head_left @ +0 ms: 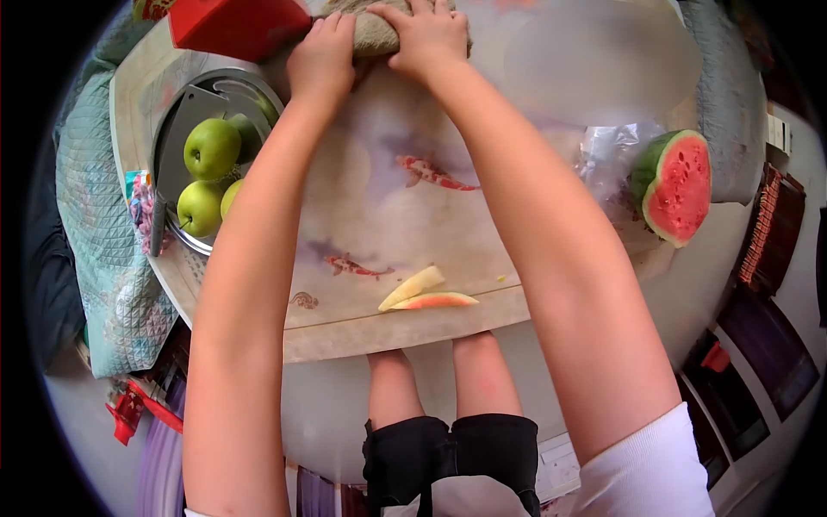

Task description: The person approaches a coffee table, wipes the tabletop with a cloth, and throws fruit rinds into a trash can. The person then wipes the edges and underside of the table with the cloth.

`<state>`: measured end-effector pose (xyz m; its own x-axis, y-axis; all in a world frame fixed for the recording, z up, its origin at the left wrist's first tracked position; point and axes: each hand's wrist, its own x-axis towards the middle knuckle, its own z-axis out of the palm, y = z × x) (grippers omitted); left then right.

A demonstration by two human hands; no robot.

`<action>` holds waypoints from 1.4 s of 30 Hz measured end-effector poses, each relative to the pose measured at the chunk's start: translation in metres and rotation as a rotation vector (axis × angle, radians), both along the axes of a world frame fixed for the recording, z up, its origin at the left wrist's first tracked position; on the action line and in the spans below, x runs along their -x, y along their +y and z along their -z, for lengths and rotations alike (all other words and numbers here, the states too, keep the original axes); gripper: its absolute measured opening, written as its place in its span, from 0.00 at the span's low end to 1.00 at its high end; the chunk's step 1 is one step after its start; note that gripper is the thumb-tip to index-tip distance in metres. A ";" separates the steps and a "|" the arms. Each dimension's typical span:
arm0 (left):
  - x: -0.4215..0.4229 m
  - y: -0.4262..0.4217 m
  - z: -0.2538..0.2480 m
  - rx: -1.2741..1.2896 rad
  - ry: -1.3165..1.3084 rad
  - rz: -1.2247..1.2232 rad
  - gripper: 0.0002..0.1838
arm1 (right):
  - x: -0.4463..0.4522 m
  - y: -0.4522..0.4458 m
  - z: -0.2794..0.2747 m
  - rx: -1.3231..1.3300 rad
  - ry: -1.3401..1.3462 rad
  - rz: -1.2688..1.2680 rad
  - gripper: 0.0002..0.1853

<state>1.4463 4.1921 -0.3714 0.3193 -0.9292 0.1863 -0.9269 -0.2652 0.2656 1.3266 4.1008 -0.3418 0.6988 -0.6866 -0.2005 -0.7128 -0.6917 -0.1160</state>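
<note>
At the far side of the table, a brownish-grey cloth (370, 33) lies bunched up under both of my hands. My left hand (323, 56) is closed on its left end, fingertips curled over the top. Toward its right end, my right hand (428, 39) grips the same cloth, with the thumb apart from the fingers. Some fingertips are cut off by the frame's top edge. A red box-like object (237, 28) stands just left of my left hand.
Left, a round metal tray (159, 129) holds green apples (212, 148) and a wide blade. Cut watermelon (678, 189) sits by a clear plastic bag (613, 159) on the right. Two rind pieces (431, 300) lie near the front edge of the koi-patterned table (362, 215).
</note>
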 end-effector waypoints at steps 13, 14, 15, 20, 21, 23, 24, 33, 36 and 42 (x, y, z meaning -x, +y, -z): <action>0.167 0.215 -0.020 -0.259 0.045 0.255 0.29 | 0.189 0.178 0.005 -0.152 -0.215 -0.178 0.33; 0.176 0.221 -0.028 -0.251 0.057 0.274 0.29 | 0.201 0.185 -0.001 -0.222 -0.157 -0.208 0.34; 0.180 0.224 -0.037 -0.317 0.212 0.238 0.29 | 0.210 0.185 -0.004 -0.291 -0.104 -0.245 0.34; 0.165 0.129 -0.077 -0.137 0.391 0.179 0.29 | 0.192 0.108 -0.051 -0.367 -0.106 0.112 0.26; 0.160 0.096 -0.070 -0.012 0.386 0.206 0.28 | 0.187 0.081 -0.056 -0.316 -0.090 0.136 0.28; 0.157 0.033 -0.066 -0.164 0.324 0.159 0.27 | 0.185 0.025 -0.038 -0.149 -0.185 0.143 0.28; 0.155 0.003 -0.047 -0.005 0.287 0.236 0.28 | 0.187 0.000 -0.024 -0.045 -0.292 0.135 0.27; 0.177 0.012 -0.001 -0.107 0.228 0.382 0.32 | 0.222 0.035 0.019 -0.003 -0.390 0.303 0.33; 0.202 0.079 -0.014 -0.202 0.265 0.403 0.26 | 0.247 0.114 0.002 -0.196 -0.287 0.409 0.38; 0.243 0.180 -0.060 -0.542 0.322 0.511 0.25 | 0.303 0.226 -0.019 -0.370 -0.257 0.473 0.37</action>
<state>1.2029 4.3718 -0.3116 -0.2079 -0.9094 -0.3601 -0.8681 0.0019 0.4965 1.0237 4.3264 -0.3224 0.3952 -0.8495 -0.3495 -0.8482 -0.1914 -0.4939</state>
